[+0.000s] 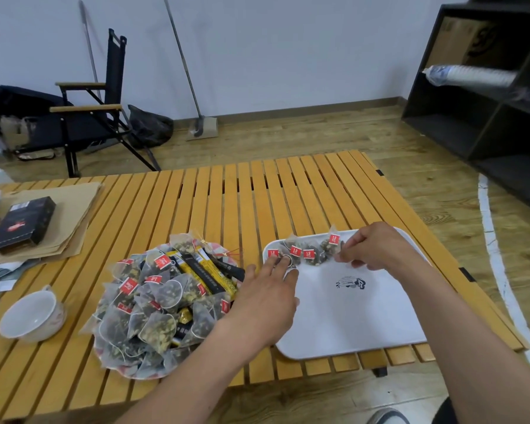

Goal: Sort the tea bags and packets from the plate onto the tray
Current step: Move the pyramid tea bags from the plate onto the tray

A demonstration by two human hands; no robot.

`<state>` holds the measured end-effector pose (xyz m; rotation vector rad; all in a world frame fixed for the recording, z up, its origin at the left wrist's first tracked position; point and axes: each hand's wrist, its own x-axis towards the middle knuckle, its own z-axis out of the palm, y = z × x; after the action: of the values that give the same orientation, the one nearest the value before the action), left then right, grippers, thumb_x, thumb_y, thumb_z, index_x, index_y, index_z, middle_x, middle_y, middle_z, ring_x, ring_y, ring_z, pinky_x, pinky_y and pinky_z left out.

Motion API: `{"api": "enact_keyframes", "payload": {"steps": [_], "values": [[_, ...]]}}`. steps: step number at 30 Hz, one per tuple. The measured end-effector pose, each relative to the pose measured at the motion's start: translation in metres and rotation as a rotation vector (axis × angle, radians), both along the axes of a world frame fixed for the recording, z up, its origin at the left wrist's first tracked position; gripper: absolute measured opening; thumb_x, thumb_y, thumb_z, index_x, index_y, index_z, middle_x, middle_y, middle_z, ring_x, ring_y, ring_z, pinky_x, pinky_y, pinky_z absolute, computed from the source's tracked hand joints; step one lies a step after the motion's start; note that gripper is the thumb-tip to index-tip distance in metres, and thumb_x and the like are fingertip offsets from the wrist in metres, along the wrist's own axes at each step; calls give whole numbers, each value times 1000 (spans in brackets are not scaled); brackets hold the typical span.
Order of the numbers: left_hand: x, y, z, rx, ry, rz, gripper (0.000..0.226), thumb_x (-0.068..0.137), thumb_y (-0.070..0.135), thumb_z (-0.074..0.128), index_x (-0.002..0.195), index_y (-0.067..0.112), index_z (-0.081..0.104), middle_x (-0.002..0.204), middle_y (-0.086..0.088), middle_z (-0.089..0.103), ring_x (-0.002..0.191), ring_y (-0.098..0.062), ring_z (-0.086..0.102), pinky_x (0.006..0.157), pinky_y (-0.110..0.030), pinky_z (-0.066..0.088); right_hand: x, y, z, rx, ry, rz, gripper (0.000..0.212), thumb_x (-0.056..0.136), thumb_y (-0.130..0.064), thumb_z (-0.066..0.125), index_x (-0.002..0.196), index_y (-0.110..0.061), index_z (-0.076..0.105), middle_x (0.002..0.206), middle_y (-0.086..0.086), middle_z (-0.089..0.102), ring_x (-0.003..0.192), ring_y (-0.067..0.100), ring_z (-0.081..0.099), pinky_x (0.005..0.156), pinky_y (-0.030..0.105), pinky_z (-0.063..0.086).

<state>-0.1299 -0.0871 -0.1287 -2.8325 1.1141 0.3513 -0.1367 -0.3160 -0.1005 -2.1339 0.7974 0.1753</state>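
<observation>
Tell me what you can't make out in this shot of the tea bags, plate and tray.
Head view only:
- Plate: nearly all buried under the heap of tea bags and packets; only rim shows.
- Red tags: print too small to read.
- Right hand: curled fingers hide whether it pinches the end bag on the tray.
- Left hand: fingertips cover part of the row's first bag.

A grey shoe [387, 417] (white-edged) and dark clothing [445, 412] beside it.
</observation>
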Motion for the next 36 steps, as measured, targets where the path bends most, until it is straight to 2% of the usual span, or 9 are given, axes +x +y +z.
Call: {"api": "enact_keyframes", "payload": {"steps": [7, 13, 17, 20, 25, 28, 31, 33, 36], "values": [[1, 2, -2, -51, -2, 2, 61, 107, 42, 39, 160, 17, 22, 171, -5, 10, 157, -26, 9, 124, -53, 17, 6, 1, -13, -95, -125, 13, 10, 78, -8, 83, 76, -15, 76, 75, 1, 74, 68, 17, 64, 56, 24, 46], [3, 2, -2, -54, 16, 2, 64, 107, 46, 40, 162, 20, 19, 172, -4, 8, 158, -25, 2, 126, -55, 10, 9, 7, -19, -212, 41, 66, 16, 68, -9, 86, 73, -20, 76, 82, -1, 76, 79, 18, 70, 78, 34, 61], [3, 3, -1, -50, 9, -9, 62, 106, 46, 41, 160, 20, 24, 171, -7, 11, 158, -29, 5, 125, -55, 13, 8, -3, -7, -261, 0, 3, 39, 67, -27, 95, 93, -18, 67, 88, 0, 72, 73, 20, 68, 73, 35, 58], [1, 2, 0, -61, -5, -24, 61, 105, 47, 45, 158, 19, 29, 169, -10, 18, 157, -31, 10, 123, -54, 19, 11, 2, -14, -239, -167, 88, 60, 72, -35, 91, 120, -27, 56, 107, -4, 64, 92, 22, 65, 66, 31, 49], [-1, 5, 0, -142, -25, -28, 59, 103, 44, 50, 154, 17, 37, 164, -11, 28, 153, -32, 20, 119, -52, 26, 15, 12, -27, -345, -145, 280, 48, 75, -19, 85, 118, -24, 65, 108, 3, 71, 87, 24, 66, 71, 34, 55], [4, 12, 12, -250, -15, -9, 50, 101, 40, 55, 147, 19, 49, 151, -7, 46, 140, -28, 42, 109, -48, 43, 15, 12, -20, -400, -113, 265, 63, 71, -22, 89, 127, -26, 61, 118, 2, 69, 90, 24, 66, 70, 35, 55], [20, 34, 47, -431, -50, 101, 31, 98, 42, 60, 126, 28, 63, 121, 6, 62, 109, -16, 61, 90, -43, 54, 11, 21, 1, -562, -179, 251, 75, 68, -39, 91, 134, -29, 57, 124, -1, 67, 93, 20, 68, 72, 35, 55], [34, 61, 75, -507, -89, 229, 22, 92, 41, 68, 112, 32, 66, 101, 14, 64, 88, -7, 61, 81, -37, 56, 6, 45, 16, -539, -363, 253, 58, 71, -42, 89, 121, -32, 63, 111, -9, 68, 86, 13, 67, 68, 32, 52], [48, 115, 108, -471, 40, 409, 27, 78, 38, 85, 98, 32, 68, 95, 15, 66, 78, -4, 60, 69, -29, 53, -2, 99, 27, -185, -466, 450, 32, 75, -37, 88, 98, -39, 66, 93, -20, 68, 79, -1, 66, 64, 23, 51]]}}
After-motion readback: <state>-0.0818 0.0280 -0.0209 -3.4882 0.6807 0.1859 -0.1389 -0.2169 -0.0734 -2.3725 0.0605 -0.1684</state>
